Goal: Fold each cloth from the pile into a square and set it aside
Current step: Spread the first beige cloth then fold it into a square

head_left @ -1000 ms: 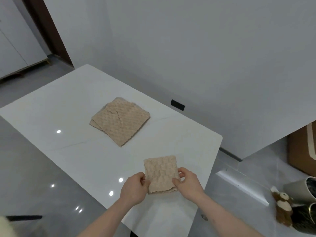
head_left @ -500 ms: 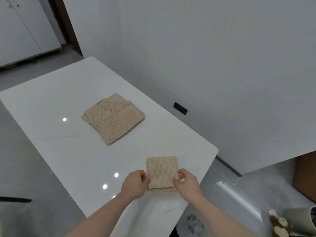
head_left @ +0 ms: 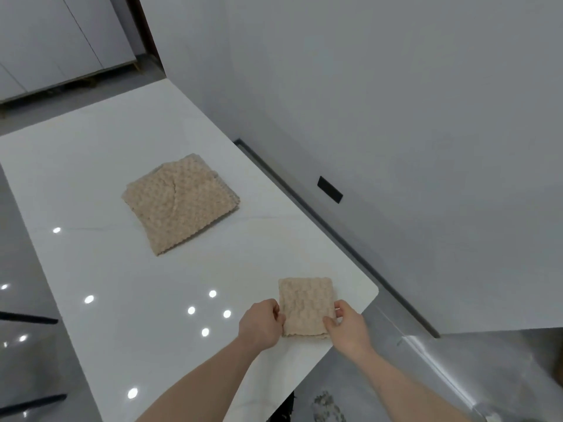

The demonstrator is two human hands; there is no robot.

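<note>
The left hand point(head_left: 261, 322) pinches the left edge of a small folded cloth point(head_left: 305, 306), fingers curled tight in their grip; the right hand point(head_left: 348, 327) pinches its right edge likewise. The cloth, beige and nubbly (a waffle-like weave), lies roughly square near the glossy white table's point(head_left: 91, 184) near corner. Well apart, farther back, sits the pile point(head_left: 179, 202) of larger matching cloths.
</note>
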